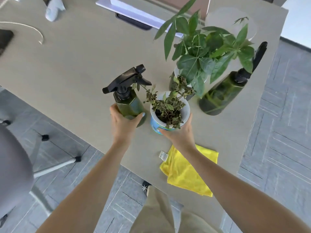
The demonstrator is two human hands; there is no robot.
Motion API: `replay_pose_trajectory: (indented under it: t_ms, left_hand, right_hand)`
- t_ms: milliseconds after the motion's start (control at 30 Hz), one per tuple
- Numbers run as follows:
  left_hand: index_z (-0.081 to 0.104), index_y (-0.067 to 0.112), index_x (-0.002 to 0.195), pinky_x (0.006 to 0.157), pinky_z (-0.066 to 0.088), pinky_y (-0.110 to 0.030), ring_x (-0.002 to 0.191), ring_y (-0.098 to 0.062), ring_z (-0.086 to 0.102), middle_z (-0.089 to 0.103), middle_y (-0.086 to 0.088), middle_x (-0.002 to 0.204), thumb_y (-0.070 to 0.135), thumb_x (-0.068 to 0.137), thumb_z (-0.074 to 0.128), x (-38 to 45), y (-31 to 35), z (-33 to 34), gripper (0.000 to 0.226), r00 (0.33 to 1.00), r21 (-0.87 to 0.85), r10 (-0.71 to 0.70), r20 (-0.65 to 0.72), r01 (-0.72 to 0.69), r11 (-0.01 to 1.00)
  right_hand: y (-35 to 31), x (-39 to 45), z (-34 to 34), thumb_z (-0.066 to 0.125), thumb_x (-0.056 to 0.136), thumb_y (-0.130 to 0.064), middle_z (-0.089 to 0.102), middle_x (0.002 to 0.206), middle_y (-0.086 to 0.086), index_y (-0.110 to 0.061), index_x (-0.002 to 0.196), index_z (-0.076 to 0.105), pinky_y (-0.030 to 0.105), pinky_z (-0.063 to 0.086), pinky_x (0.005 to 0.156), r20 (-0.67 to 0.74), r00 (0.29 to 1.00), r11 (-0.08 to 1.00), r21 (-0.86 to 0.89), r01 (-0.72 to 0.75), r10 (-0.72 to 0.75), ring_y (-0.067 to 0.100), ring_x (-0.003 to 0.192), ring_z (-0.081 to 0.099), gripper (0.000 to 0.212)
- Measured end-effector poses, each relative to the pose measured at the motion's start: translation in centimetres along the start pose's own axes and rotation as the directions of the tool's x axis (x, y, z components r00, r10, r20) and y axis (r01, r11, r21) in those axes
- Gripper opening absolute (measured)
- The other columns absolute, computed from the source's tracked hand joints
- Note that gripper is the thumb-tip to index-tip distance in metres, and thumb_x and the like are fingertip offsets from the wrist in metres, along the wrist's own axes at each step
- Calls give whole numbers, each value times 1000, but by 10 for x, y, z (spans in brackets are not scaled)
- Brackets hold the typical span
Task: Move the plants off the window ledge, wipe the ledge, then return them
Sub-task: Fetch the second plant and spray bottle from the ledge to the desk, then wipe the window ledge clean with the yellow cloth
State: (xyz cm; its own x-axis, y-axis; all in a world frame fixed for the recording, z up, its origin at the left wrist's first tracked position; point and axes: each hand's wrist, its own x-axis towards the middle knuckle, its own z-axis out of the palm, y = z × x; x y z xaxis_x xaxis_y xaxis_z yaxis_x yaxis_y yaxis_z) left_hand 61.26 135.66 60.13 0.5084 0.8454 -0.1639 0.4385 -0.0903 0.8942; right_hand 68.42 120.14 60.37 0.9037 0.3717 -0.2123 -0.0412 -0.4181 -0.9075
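My left hand grips the base of a dark green spray bottle with a black trigger head. Right beside it, my right hand holds a white and blue pot of a wilted small-leafed plant from below. Both sit over the beige table surface. Behind them stands a larger leafy plant in a white pot. A second green spray bottle stands at the right. A folded yellow cloth lies near the table's front edge, partly under my right forearm.
A grey chair with a star base stands at the left on the grey tiled floor. A white cable, a dark device, a crumpled grey cloth and a white monitor base lie at the table's far side.
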Motion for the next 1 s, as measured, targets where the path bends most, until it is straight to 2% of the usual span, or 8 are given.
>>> replay_pose_trajectory:
  t_ms: [133, 267, 400, 533, 633, 767, 867, 1000]
  left_hand:
    - [37, 15, 114, 88, 46, -34, 107, -22, 49, 46, -3, 113, 26, 62, 80, 3, -7, 2, 68, 1000, -26, -1, -4, 1, 1000]
    - [37, 14, 118, 87, 45, -30, 107, -18, 49, 47, -3, 117, 28, 65, 77, 7, -7, 2, 68, 1000, -13, 5, 16, -5, 1000]
    - [33, 18, 121, 90, 46, -36, 112, -19, 49, 47, -2, 123, 35, 63, 75, 9, -6, 2, 73, 999, 10, -9, 51, 8, 1000]
    - [27, 25, 128, 96, 46, -47, 118, -22, 47, 46, -1, 130, 46, 55, 70, 8, -5, -1, 87, 994, 43, -54, 97, 50, 998]
    - [19, 22, 138, 101, 38, -41, 128, -23, 35, 35, -4, 139, 35, 65, 73, -8, -9, -1, 92, 995, 113, -44, 91, 33, 993]
    - [31, 5, 127, 84, 32, -33, 117, -32, 37, 37, -15, 129, 22, 81, 65, -65, -20, 5, 60, 999, 138, -34, -30, 38, 990]
    - [44, 3, 115, 90, 34, -39, 108, -32, 43, 48, -16, 117, 15, 80, 64, -111, -32, 21, 42, 987, 240, 79, 142, -112, 964]
    - [45, 12, 121, 97, 33, -42, 111, -28, 41, 47, -8, 121, 32, 77, 68, -145, -41, 49, 54, 863, 333, 106, 493, -300, 894]
  right_hand:
    - [6, -2, 1, 85, 55, -31, 46, 130, -7, -30, 133, 29, 21, 39, 90, 25, 999, 1000, -14, -24, 25, 6, 117, 48, 96]
    - [13, -3, 6, 84, 56, -28, 47, 130, -4, -28, 131, 29, 36, 46, 96, 38, 998, 998, -55, -42, 44, 11, 120, 50, 93]
    - [15, -3, 8, 85, 56, -28, 44, 133, -3, -22, 137, 28, 38, 42, 102, 13, 1000, 993, -121, 12, -10, 15, 124, 46, 99]
    - [29, -4, 6, 81, 59, -43, 23, 153, 2, -15, 148, 8, 43, 24, 116, 35, 998, 951, -305, 53, -45, 19, 142, 24, 119]
    - [47, -15, -8, 69, 74, -51, 10, 158, 2, -16, 149, 6, 42, 2, 119, 74, 997, 885, -464, 35, -1, 22, 147, 7, 104]
    - [72, -34, -39, 47, 86, -58, 13, 159, 2, -15, 149, 14, 47, -3, 117, 8, 997, 756, -652, -57, 81, 25, 148, 2, 83]
    - [82, -46, -58, 49, 89, -51, 35, 147, 2, -16, 143, 31, 48, 4, 117, -54, 994, 744, -659, -110, 100, 25, 140, 24, 67]
    - [77, -52, -74, 58, 84, -45, 55, 125, -1, -24, 126, 52, 46, 17, 113, 11, 986, 693, -712, -111, 169, 25, 125, 43, 48]
